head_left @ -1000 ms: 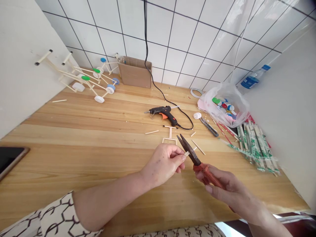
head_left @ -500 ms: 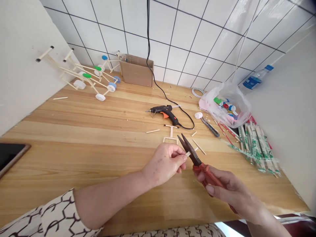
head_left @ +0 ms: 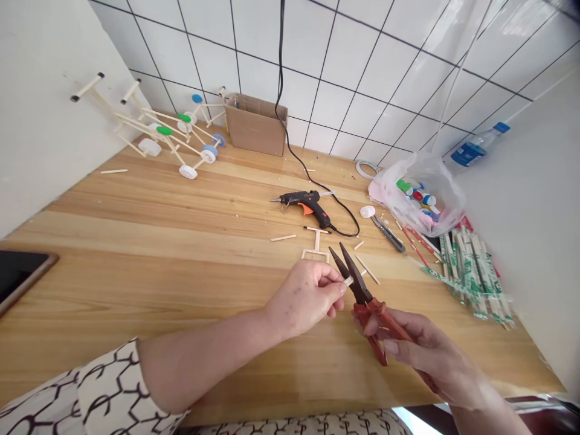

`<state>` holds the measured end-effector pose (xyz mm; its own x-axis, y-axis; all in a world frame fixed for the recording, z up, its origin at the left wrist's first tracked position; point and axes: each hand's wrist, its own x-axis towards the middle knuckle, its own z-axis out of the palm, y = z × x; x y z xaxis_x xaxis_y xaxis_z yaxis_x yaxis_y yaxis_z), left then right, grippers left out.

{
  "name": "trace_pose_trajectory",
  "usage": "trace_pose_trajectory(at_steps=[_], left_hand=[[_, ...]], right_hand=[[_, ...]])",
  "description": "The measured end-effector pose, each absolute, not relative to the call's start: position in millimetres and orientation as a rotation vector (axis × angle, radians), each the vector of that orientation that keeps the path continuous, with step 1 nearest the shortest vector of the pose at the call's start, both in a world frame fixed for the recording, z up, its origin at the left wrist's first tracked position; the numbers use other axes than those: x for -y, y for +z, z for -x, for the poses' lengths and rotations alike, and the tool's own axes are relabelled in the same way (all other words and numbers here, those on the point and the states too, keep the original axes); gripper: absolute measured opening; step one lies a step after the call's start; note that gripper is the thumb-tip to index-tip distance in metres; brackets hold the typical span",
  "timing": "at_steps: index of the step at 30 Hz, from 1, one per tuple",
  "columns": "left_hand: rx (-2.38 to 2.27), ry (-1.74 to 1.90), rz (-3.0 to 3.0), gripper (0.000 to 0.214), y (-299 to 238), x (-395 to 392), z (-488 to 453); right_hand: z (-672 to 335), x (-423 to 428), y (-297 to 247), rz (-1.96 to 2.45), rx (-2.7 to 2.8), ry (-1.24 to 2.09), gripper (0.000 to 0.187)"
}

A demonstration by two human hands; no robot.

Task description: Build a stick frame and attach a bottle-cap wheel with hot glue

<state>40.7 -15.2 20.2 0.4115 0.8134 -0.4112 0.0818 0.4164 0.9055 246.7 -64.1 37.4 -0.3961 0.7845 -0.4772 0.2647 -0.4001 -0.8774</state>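
A: Head view. Left hand (head_left: 306, 296)?
B: Fingers pinching a short pale wooden stick (head_left: 348, 281), on the near side of the black glue gun with orange trigger (head_left: 317, 209), slightly right of it.
A: Right hand (head_left: 419, 344)?
B: Fingers wrapped round red-handled dark metal pliers (head_left: 363, 294). Jaws parted, right at the stick; can't tell if they touch it.
A: Rest of the pale wood table (head_left: 158, 272)?
B: Small T-topped wooden frame (head_left: 316, 241) just nearer than the gun. Right of the gun: grey utility knife (head_left: 388, 234), then clear plastic bag of coloured caps (head_left: 385, 193). Behind it, leftward: brown cardboard box (head_left: 256, 130).
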Motion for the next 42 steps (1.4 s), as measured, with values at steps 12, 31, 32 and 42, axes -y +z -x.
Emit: trace_pose_trajectory(at_steps=[12, 31, 32, 42], left_hand=[[-1.065, 0.585, -1.048, 0.015, 19.2, 13.9, -41.4], [-1.072, 0.569, -1.047, 0.014, 19.2, 14.5, -41.2], [-1.072, 0.567, -1.047, 0.014, 19.3, 14.5, -41.3], [-1.077, 0.567, -1.031, 0.014, 19.1, 14.1, -41.9]], right_hand=[[-249.9, 65.2, 32.2, 1.526, 1.522, 1.798, 0.017], [-248.7, 65.8, 35.0, 1.543, 1.605, 1.734, 0.016], [-248.1, 65.4, 35.3, 1.541, 1.609, 1.731, 0.016], [-243.9, 64.2, 37.1, 1.588, 1.738, 1.584, 0.020]])
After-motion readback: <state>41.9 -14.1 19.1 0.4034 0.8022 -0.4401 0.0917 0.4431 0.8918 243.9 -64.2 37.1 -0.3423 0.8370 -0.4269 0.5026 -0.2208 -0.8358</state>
